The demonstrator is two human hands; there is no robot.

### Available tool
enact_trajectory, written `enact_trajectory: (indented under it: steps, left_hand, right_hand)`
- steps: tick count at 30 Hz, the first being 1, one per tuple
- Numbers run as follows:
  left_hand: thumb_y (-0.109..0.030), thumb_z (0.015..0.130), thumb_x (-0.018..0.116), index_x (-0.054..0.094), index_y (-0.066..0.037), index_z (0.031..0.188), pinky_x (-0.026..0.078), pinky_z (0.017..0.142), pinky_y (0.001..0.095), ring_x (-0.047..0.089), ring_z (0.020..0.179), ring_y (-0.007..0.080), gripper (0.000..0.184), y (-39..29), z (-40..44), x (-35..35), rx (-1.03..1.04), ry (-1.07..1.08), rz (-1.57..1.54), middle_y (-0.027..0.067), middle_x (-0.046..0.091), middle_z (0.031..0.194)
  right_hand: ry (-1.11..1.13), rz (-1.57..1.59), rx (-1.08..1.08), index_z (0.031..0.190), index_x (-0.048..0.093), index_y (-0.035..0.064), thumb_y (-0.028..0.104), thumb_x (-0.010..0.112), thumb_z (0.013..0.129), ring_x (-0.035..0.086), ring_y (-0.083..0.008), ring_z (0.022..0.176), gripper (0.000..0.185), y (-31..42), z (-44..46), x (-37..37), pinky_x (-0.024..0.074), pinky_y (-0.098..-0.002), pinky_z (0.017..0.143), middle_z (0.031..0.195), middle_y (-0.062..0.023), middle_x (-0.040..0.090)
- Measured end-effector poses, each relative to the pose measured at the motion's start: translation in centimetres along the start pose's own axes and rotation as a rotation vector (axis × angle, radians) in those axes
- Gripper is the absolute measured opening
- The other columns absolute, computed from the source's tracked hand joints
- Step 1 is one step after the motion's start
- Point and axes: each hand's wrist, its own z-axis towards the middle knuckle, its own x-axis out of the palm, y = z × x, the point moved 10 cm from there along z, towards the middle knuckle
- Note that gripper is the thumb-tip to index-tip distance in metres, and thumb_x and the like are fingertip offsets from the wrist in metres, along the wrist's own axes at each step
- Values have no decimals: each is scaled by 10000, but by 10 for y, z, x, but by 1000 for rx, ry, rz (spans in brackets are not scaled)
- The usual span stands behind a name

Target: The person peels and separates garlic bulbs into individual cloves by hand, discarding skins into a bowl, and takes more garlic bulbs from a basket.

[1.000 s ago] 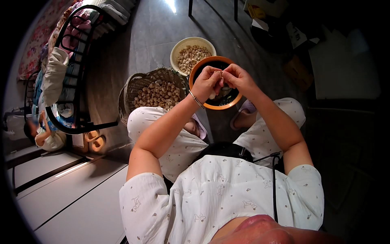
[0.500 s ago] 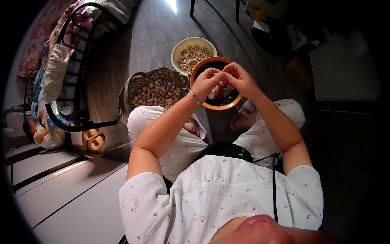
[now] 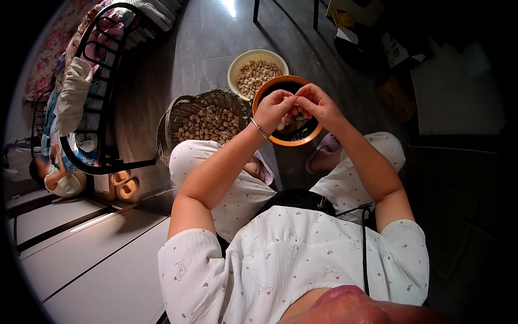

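Note:
Over an orange-rimmed bowl (image 3: 295, 143), my left hand (image 3: 273, 110) and my right hand (image 3: 319, 103) meet with thumbs and fingertips pinched together. Between them is a small pale piece that looks like a garlic clove, mostly hidden by the fingers. Another whitish piece (image 3: 281, 125) shows under my left fingers. The bowl's dark inside holds pale scraps. Just behind it stands a cream basket (image 3: 232, 73) of peeled-looking garlic cloves (image 3: 256, 77). To the left, a woven basket (image 3: 175, 112) contains many brownish garlic bulbs or cloves (image 3: 209, 123).
My knees flank the bowl, with slippered feet (image 3: 258, 167) below it. At left are a black metal bed frame (image 3: 110, 97), a seated person (image 3: 63, 181) and tan slippers (image 3: 129, 189). Boxes (image 3: 399, 51) stand at the far right; dark furniture legs (image 3: 315, 15) rise at the back.
The fingers have shifted slightly at the pinch, and the whitish piece under my left hand shows less. The arms, baskets and bowl stay in place.

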Motion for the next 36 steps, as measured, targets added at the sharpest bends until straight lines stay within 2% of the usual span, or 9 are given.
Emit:
enact_trajectory:
  steps: [3, 10, 15, 17, 24, 25, 27, 29, 36]
  left_hand:
    - [-193, 910, 559, 549, -35, 936, 430, 477, 226, 506, 535, 94, 160, 6, 0, -5, -48, -20, -120, 22, 556, 692]
    - [-186, 916, 539, 563, -43, 947, 422, 469, 230, 492, 528, 95, 148, 6, 1, -18, -30, -115, -21, 10, 532, 678]
    - [-271, 941, 482, 572, -38, 1047, 416, 463, 227, 478, 513, 94, 270, 10, 2, -13, -65, -61, -20, 6, 526, 675]
    - [-248, 938, 470, 569, -32, 1058, 419, 468, 230, 479, 518, 96, 267, 14, 3, -13, -96, -49, -50, 12, 532, 685]
    - [-114, 878, 438, 551, 8, 1089, 438, 504, 246, 499, 555, 107, 269, 14, -1, -2, -149, 55, -252, 47, 573, 758]
    - [-114, 878, 438, 551, 8, 1089, 438, 504, 246, 499, 555, 107, 269, 14, 0, -2, -150, 55, -252, 47, 573, 758]
    - [-131, 889, 463, 552, 5, 1096, 435, 497, 242, 501, 550, 106, 263, 17, 1, -5, -157, 12, -124, 49, 586, 773]
    - [-143, 899, 481, 555, 1, 1095, 429, 490, 234, 505, 553, 99, 255, 19, 2, -4, -150, 18, -86, 48, 590, 780]
    - [-190, 954, 476, 480, -3, 1187, 420, 470, 188, 528, 598, 69, 299, 19, 5, -1, -13, 33, 229, 38, 593, 804]
  right_hand:
    - [-10, 20, 29, 1038, 502, 49, 146, 499, 943, 503, -46, 640, 135, -1, 0, -2, 420, -183, 571, 783, -8, 551]
    - [60, 561, 243, 1052, 500, 67, 139, 440, 953, 492, -67, 639, 137, -21, 0, 1, 415, -189, 576, 823, -20, 529]
    - [161, 659, 276, 1067, 486, 74, 158, 424, 955, 477, -61, 637, 153, -19, 0, 11, 398, -188, 558, 813, -16, 514]
    - [13, 448, 258, 1022, 508, 71, 171, 434, 952, 471, -58, 615, 142, -25, 1, 0, 368, -203, 511, 788, -11, 518]
    - [68, 560, 240, 995, 512, 75, 209, 460, 961, 463, -48, 601, 148, -26, 1, 1, 363, -186, 507, 779, 4, 513]
    - [33, 428, 224, 997, 514, 69, 214, 476, 956, 470, -47, 606, 155, -27, 2, -3, 376, -183, 520, 783, 4, 524]
    - [0, 296, 209, 1000, 515, 64, 219, 492, 952, 478, -45, 611, 165, -26, 3, -4, 388, -179, 533, 787, 3, 536]
    - [-21, -109, 40, 995, 524, 46, 194, 528, 935, 495, -42, 627, 159, -6, 3, -3, 413, -180, 559, 790, -2, 561]
    - [-36, -149, 49, 973, 534, 40, 184, 541, 929, 502, -47, 632, 150, -18, 6, -3, 424, -191, 566, 773, 3, 564]
